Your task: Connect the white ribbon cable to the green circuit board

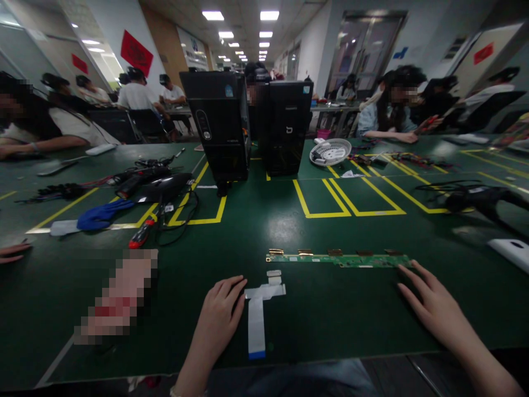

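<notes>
My left hand (222,302) rests palm down with its fingers stretched out, fingertips at the left end of a white flat ribbon cable (256,322). The cable is folded into a T shape, with a connector at its top and a blue strip at its lower end. My right hand (433,299) has its fingers spread, the tips at the right end of a long, narrow green circuit board (339,259). The board lies flat, with several copper-coloured tabs along its far edge. Whether the fingertips press on the board or the cable, I cannot tell.
Two black computer towers (223,127) stand across the green table. To the left lie a red-and-black screwdriver (141,234), a blue glove (103,214) and tangled cables. A white basket (330,152) and black cables (475,198) are at the right. Another person's hand (14,252) shows far left.
</notes>
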